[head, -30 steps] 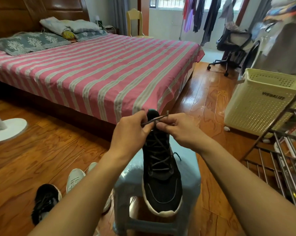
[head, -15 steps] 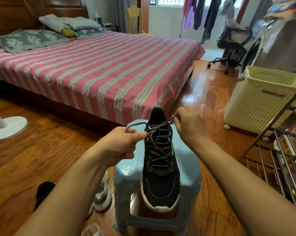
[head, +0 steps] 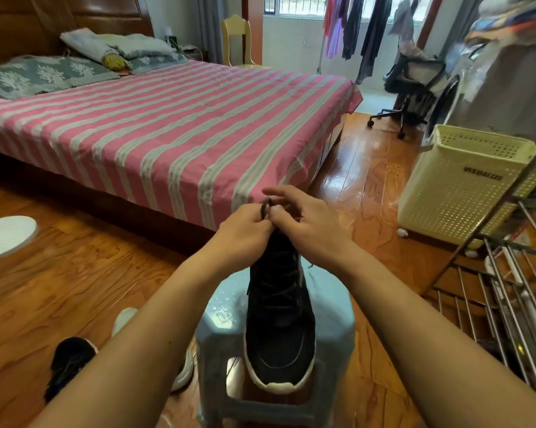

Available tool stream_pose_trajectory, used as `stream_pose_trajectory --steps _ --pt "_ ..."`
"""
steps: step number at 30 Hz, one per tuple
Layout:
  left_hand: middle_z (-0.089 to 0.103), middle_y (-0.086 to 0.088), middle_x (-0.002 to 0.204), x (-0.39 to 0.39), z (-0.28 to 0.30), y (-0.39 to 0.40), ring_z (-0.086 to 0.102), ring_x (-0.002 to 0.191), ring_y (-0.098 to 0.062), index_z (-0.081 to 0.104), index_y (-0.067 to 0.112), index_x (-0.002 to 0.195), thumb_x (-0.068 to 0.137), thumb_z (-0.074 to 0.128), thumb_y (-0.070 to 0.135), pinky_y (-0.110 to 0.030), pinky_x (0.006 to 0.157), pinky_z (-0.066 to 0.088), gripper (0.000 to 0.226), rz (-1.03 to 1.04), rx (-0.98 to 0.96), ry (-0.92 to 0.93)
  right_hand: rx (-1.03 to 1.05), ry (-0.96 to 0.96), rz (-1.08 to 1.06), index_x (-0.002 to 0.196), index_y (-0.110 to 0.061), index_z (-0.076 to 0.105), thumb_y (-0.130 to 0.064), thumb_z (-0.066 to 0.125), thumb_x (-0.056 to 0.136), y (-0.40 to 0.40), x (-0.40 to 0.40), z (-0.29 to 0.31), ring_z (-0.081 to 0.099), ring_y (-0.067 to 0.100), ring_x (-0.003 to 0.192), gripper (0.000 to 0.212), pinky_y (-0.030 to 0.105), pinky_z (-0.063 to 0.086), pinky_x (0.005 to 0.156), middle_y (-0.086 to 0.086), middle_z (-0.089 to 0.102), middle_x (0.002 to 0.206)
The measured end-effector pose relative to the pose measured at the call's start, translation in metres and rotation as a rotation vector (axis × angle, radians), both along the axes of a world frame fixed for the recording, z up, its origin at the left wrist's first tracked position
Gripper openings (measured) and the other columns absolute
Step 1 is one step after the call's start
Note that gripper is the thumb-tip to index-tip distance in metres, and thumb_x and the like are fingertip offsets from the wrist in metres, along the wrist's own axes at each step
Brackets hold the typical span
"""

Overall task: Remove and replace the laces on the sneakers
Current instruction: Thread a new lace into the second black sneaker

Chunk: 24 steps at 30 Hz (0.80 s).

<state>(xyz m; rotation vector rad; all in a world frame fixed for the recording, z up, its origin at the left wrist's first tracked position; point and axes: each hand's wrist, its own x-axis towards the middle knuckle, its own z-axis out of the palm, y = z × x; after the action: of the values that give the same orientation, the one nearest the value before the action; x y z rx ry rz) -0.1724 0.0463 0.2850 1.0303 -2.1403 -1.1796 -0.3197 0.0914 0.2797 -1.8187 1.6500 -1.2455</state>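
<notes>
A black sneaker [head: 279,319] with a white sole stands on a pale blue plastic stool [head: 331,307], toe pointing toward me. Its dark lace [head: 265,208] is threaded up the front and forms a small loop above the tongue. My left hand [head: 245,233] pinches that loop from the left. From the right, my right hand [head: 307,223] meets it at the top of the shoe, thumb and forefinger on the lace, other fingers spread. The lace ends are hidden behind my hands.
A second black sneaker [head: 69,362] and a white sneaker [head: 180,372] lie on the wooden floor left of the stool. A pink striped bed [head: 168,118] stands behind. A cream laundry basket [head: 458,186] and a metal rack [head: 507,288] stand at the right; a white fan base [head: 4,236] at the left.
Half a second ago my hands were apart, each pulling a lace end sideways. They have come together above the tongue, and a small loop now shows between them.
</notes>
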Motion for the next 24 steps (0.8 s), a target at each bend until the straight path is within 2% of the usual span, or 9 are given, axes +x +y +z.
stream_pose_trajectory --steps 2,4,6,8,12,15,18,22,24 --pt "0.073 0.016 0.077 0.006 -0.002 -0.004 0.067 0.076 -0.003 0.078 0.030 0.096 0.108 0.046 0.037 -0.033 0.078 0.050 0.035 0.049 0.058 0.085 -0.012 0.144 -0.156 0.121 -0.028 0.067 -0.037 0.055 0.097 -0.002 -0.009 -0.005 0.066 0.007 0.092 0.029 0.027 0.053 0.082 -0.009 0.072 0.102" --pt "0.063 0.015 0.064 0.015 -0.001 -0.006 0.058 0.062 0.000 0.080 0.019 0.098 0.107 0.051 0.032 -0.025 0.070 0.044 0.033 0.058 0.159 0.140 0.025 0.210 -0.258 0.107 -0.025 0.073 -0.034 0.056 0.099 -0.004 -0.021 -0.002 0.066 0.012 0.089 0.021 0.033 0.053 0.079 -0.007 0.072 0.094" --pt "0.073 0.008 0.076 0.025 -0.001 -0.008 0.068 0.080 -0.005 0.080 0.014 0.099 0.101 0.061 0.020 -0.025 0.083 0.049 0.019 -0.010 0.232 0.171 0.119 0.203 -0.145 0.106 -0.026 0.076 -0.027 0.061 0.097 -0.002 -0.025 0.005 0.064 0.001 0.089 0.018 0.027 0.053 0.083 -0.012 0.071 0.094" --pt "0.079 -0.003 0.093 0.035 -0.001 -0.008 0.072 0.099 -0.012 0.081 0.015 0.092 0.093 0.069 0.006 -0.030 0.096 0.050 0.015 -0.060 0.265 0.158 0.214 0.223 0.058 0.112 -0.026 0.076 -0.021 0.066 0.095 0.003 -0.018 0.010 0.058 -0.013 0.084 0.021 0.009 0.045 0.076 -0.018 0.065 0.091" --pt "0.078 -0.009 0.087 0.034 0.000 -0.006 0.075 0.092 -0.017 0.080 0.015 0.079 0.085 0.074 -0.005 -0.035 0.091 0.058 0.022 0.008 0.198 0.156 0.191 0.117 0.047 0.097 -0.025 0.079 -0.020 0.073 0.090 -0.001 -0.008 -0.006 0.055 -0.003 0.067 0.011 0.014 0.040 0.064 -0.020 0.063 0.073" --pt "0.068 0.004 0.072 0.016 -0.016 0.001 0.063 0.069 -0.005 0.071 0.022 0.071 0.080 0.072 -0.003 -0.030 0.066 0.052 0.026 0.209 -0.159 0.104 0.239 0.047 0.022 0.091 -0.021 0.075 -0.018 0.070 0.090 -0.001 -0.006 -0.010 0.057 -0.002 0.064 0.007 0.015 0.042 0.061 -0.016 0.065 0.070" --pt "0.059 0.005 0.085 0.001 -0.034 0.011 0.055 0.074 -0.012 0.061 0.020 0.086 0.083 0.068 0.001 -0.034 0.065 0.047 0.020 0.317 -0.590 0.116 0.265 -0.080 0.033 0.093 -0.016 0.073 -0.016 0.063 0.096 0.001 -0.007 -0.007 0.058 0.003 0.068 0.010 0.022 0.046 0.065 -0.003 0.068 0.078" --pt "0.052 0.006 0.084 0.009 -0.036 -0.002 0.052 0.073 -0.017 0.054 0.017 0.086 0.086 0.074 0.009 -0.040 0.065 0.047 0.021 0.350 -0.677 0.142 0.272 -0.257 0.110 0.119 -0.019 0.071 -0.012 0.059 0.101 0.002 -0.012 -0.005 0.068 0.000 0.081 0.023 0.016 0.052 0.074 -0.003 0.074 0.091" --pt "0.049 0.005 0.082 0.015 -0.033 -0.007 0.051 0.069 -0.023 0.053 0.016 0.080 0.087 0.076 0.018 -0.039 0.059 0.045 0.024 0.322 -0.758 0.038 0.239 -0.214 0.099 0.115 -0.015 0.076 -0.012 0.065 0.097 -0.001 -0.011 -0.006 0.071 0.005 0.089 0.022 0.018 0.055 0.081 -0.002 0.077 0.093"
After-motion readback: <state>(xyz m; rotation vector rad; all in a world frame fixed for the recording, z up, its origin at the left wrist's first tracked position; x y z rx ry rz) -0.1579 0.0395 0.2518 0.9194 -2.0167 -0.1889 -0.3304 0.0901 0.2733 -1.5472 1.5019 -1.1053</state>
